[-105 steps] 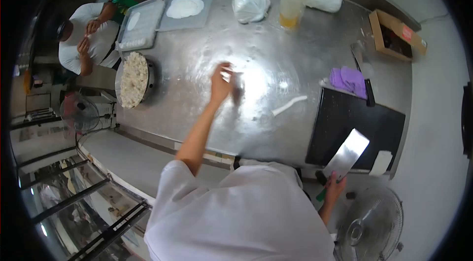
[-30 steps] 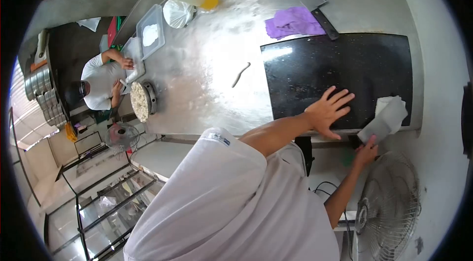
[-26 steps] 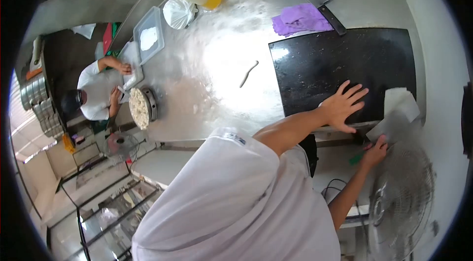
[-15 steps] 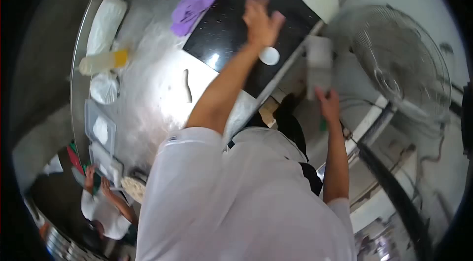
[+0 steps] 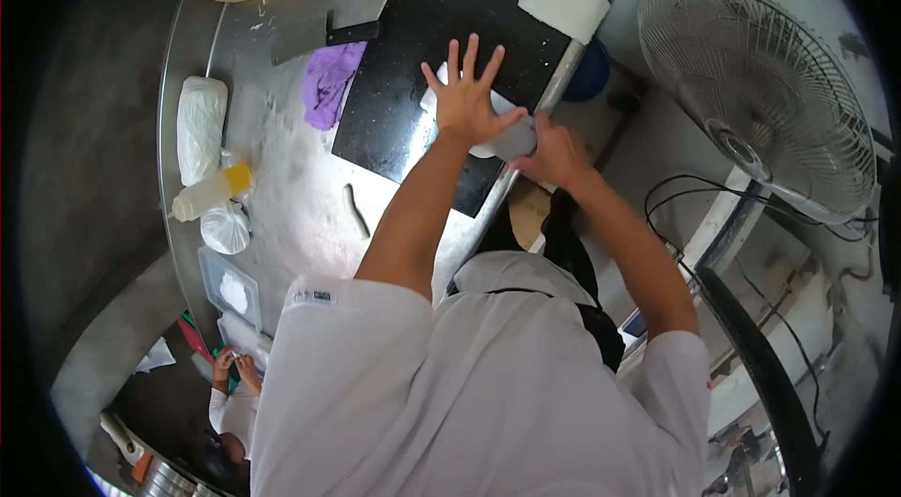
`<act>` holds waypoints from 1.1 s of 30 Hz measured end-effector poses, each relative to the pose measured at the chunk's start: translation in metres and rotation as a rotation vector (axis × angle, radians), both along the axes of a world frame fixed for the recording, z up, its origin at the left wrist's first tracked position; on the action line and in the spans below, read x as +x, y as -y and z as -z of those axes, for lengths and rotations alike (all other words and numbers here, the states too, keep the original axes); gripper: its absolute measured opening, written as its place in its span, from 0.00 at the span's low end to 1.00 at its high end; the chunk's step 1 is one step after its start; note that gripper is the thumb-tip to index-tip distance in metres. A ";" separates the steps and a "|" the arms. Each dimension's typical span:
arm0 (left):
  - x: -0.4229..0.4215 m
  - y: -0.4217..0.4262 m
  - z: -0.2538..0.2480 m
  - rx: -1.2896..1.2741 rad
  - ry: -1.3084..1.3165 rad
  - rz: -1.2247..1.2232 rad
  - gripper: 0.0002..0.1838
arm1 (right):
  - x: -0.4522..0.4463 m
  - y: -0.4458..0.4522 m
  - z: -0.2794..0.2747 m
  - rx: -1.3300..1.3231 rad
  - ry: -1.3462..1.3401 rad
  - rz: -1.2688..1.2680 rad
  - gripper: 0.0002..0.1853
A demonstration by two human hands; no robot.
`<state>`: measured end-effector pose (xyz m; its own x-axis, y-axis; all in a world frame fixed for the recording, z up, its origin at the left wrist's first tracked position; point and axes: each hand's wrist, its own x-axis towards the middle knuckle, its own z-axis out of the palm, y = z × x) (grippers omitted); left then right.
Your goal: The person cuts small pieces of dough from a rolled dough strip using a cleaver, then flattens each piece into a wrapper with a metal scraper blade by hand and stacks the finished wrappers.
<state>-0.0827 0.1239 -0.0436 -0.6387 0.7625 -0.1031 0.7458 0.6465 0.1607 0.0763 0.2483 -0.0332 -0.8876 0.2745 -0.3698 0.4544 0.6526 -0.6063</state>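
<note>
My left hand point(image 5: 467, 110) lies flat with fingers spread over a cleaver point(image 5: 514, 138) on the black board point(image 5: 385, 136). Its wide, pale grey blade shows between my two hands. My right hand point(image 5: 558, 154) is closed at the cleaver's near end, by the board's edge; the handle is hidden in my fingers. White patches show around my left palm. Whether they are the blade or a white piece beneath it, I cannot tell.
A folded white cloth point(image 5: 563, 0), a purple cloth point(image 5: 330, 84) and another cleaver point(image 5: 305, 37) lie farther up. A pale stick point(image 5: 355, 212), squeeze bottle point(image 5: 211, 193) and plastic tub point(image 5: 230, 289) are leftward. A fan point(image 5: 751, 93) stands right. A co-worker point(image 5: 235, 408) works lower left.
My right hand has brought the cleaver from beside the table onto the board. My left hand has moved down over it, fingers spread. The small white disc is now covered; the view has shifted.
</note>
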 end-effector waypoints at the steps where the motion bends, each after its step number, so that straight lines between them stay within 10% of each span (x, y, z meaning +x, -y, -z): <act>1: -0.010 -0.004 0.002 0.012 -0.015 0.004 0.61 | -0.008 -0.005 0.001 0.013 -0.078 -0.042 0.42; 33: -0.049 -0.033 0.010 0.126 -0.078 0.339 0.65 | -0.027 -0.009 0.008 -0.041 -0.057 0.028 0.46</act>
<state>-0.1315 0.1569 -0.0536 -0.3494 0.9359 0.0447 0.9276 0.3388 0.1574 0.0490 0.2575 -0.0411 -0.8995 0.2856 -0.3305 0.4366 0.6140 -0.6576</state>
